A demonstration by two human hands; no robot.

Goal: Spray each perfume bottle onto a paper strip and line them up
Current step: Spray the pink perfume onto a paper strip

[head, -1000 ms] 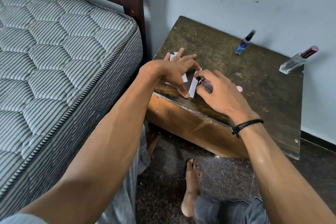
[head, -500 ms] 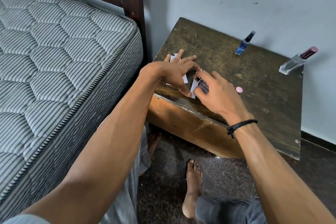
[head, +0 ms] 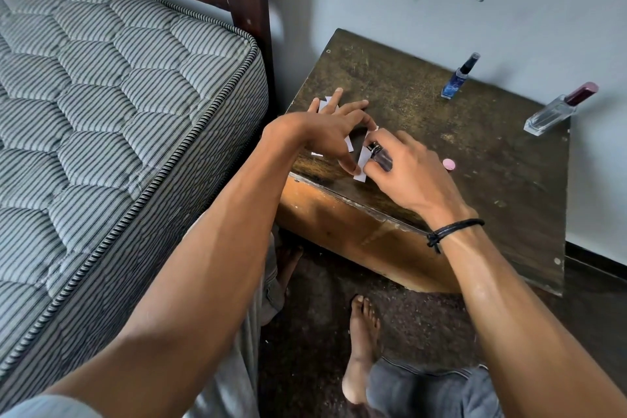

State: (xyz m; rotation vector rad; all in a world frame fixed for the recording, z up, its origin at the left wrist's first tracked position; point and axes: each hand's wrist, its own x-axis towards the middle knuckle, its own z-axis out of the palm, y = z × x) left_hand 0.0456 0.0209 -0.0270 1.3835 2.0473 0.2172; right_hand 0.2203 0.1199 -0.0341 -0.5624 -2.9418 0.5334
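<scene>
On the dark wooden bedside table my right hand grips a small purple perfume bottle, its silver nozzle end close over a white paper strip. My left hand holds that strip down, thumb pressing its near end, fingers spread above other white strips. A blue bottle with a black sprayer stands at the back. A clear bottle with a maroon cap stands at the far right corner.
A small pink cap lies on the table just right of my right hand. A striped mattress and a dark wooden bedpost lie to the left. A pale wall backs the table. My bare feet rest on the dark floor below.
My right hand with the purple bottle has crept slightly left toward the strip. The left hand keeps holding the strip in the same place.
</scene>
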